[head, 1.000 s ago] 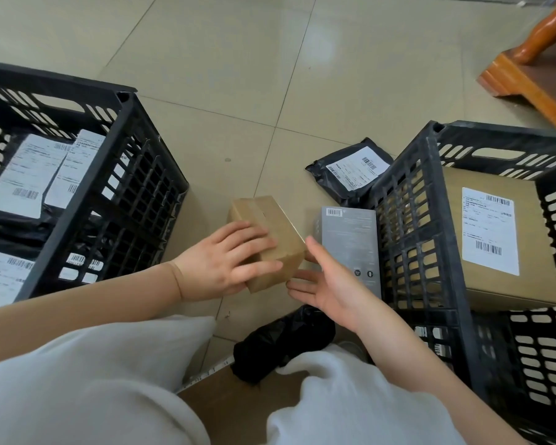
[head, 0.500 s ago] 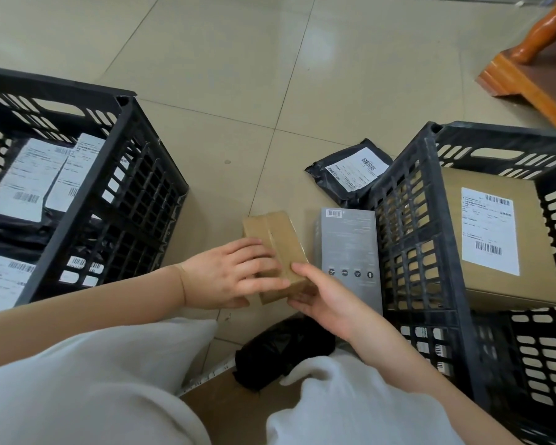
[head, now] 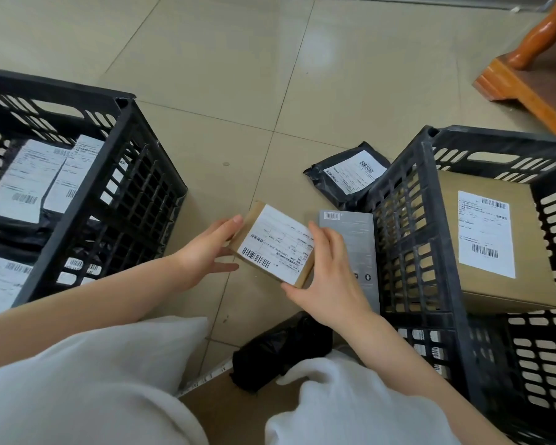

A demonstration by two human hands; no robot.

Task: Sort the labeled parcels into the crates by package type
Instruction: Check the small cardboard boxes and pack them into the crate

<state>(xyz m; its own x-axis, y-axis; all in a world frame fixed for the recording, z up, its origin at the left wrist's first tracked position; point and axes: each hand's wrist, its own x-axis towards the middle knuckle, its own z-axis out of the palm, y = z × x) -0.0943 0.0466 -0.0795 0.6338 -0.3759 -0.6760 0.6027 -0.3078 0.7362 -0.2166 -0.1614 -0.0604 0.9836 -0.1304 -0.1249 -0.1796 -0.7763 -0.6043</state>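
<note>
Both hands hold a small labeled box at frame centre.
Left hand and right hand grip the box by opposite edges, label up, between two black crates.

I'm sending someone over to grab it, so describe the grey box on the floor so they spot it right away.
Find the black crate on the right, the one holding a big brown carton. The grey box lies flat on the floor against that crate's left wall. It is the only grey parcel, with just a small barcode at its top corner, unlike the black bag beyond it.
</note>
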